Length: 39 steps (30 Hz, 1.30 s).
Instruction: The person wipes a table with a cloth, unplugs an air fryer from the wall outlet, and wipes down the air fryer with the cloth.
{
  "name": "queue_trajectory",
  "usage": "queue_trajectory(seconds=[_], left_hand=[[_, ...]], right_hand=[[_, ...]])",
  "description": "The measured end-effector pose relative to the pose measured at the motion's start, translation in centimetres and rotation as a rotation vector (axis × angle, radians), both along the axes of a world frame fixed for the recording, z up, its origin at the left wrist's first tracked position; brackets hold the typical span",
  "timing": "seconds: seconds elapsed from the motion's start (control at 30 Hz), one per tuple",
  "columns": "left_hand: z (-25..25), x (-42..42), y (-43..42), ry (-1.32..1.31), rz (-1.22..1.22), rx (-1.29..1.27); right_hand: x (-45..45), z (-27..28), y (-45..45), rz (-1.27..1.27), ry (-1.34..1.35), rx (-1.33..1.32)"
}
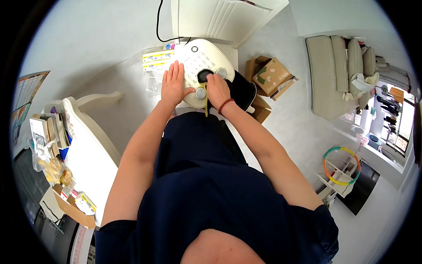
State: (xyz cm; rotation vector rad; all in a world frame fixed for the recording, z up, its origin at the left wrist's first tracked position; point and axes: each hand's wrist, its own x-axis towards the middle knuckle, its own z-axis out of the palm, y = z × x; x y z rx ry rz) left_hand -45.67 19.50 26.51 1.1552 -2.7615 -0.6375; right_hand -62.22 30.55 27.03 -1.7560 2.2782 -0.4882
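Note:
A cream board with rows of dark writing (192, 66) lies in front of me. My left hand (174, 83) rests on its left side, palm down, fingers stretched out and holding nothing. My right hand (216, 90) is closed at the board's right part, beside a round black item (204, 75). Just below the fingers hangs a narrow yellow strip (206, 103), its upper end at the fingertips. One small round silver-rimmed piece (200, 93) sits between my hands; another round clear piece (222, 72) lies right of the black item.
Yellow-and-white packets (157, 56) lie left of the board. To the right are a black object (242, 91) and open cardboard boxes (274, 78). A white chair back (224, 17) stands beyond. A sofa (327, 75) is at far right, a white desk (90, 163) at left.

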Motion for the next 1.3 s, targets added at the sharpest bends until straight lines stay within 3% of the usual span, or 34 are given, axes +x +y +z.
queue_trajectory(seconds=[0.13,0.23,0.43,0.57,0.6,0.63,0.7,0.77,0.83,0.97,1.1,1.23,1.3], left_hand=[[0.4,-0.3,-0.3,-0.063,-0.004,0.005],[0.4,-0.1,0.2,-0.078,-0.012,0.015],[0.7,-0.2,-0.3,-0.022,-0.002,0.035],[0.7,-0.3,-0.2,-0.06,0.016,0.051],[0.9,-0.4,-0.2,-0.072,0.016,0.056],[1.0,-0.4,-0.3,-0.084,0.014,0.055],[0.8,-0.3,-0.2,-0.083,0.013,0.059],[0.8,-0.4,-0.5,-0.093,0.009,0.053],[0.9,-0.4,-0.3,-0.114,0.008,0.057],[0.4,-0.2,-0.3,-0.055,0.024,0.063],[0.4,-0.3,-0.3,-0.074,0.03,0.068],[0.5,-0.2,-0.2,-0.072,0.026,0.072],[0.7,-0.3,-0.3,-0.074,0.022,0.069]], right_hand=[[0.9,-1.4,-4.2,-0.094,0.016,-0.107],[0.3,-0.4,-2.2,-0.015,-0.033,0.018],[-3.6,2.3,5.2,-0.115,-0.246,0.375],[-6.1,7.5,0.8,-0.122,-0.211,-0.108],[-5.9,7.9,-0.7,-0.039,-0.11,-0.098],[-5.4,7.6,-2.4,0.041,-0.01,-0.093],[-4.8,4.4,-4.2,0.31,0.134,0.175],[-5.0,2.5,-4.8,0.287,0.144,0.13],[-6.3,3.4,-5.5,0.191,0.106,0.313],[-11.2,-1.4,-5.1,0.0,-0.011,0.336],[-8.2,2.0,-5.4,0.085,0.078,0.438],[-4.6,3.1,-5.0,0.453,0.156,0.301],[-6.6,2.2,-4.8,0.37,0.087,0.295]])
